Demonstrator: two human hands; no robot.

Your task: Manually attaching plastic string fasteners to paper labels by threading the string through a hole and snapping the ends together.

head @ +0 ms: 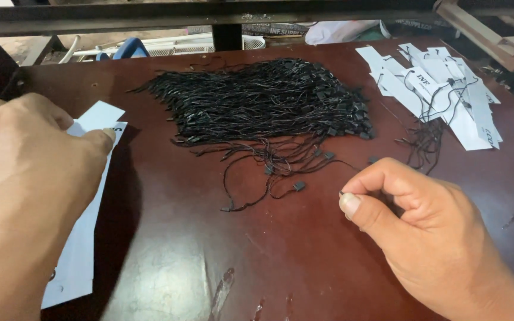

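Black tag strings (263, 101) lie heaped at twelve o'clock as the right hand (429, 232) pinches one loose string (269, 184), the left hand (25, 196) pressing white paper tags (81, 249) flat, fingers spread.

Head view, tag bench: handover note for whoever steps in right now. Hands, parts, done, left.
Left hand: rests on a stack of blank white paper tags at the table's left edge, thumb on the top tag.
Right hand: thumb and forefinger pinched on the end of one black string loop pulled out of the pile.
Pile of loose black strings: centre of the brown table.
Done: strung tags heaped far right.
Left: the large string pile and the blank stack.
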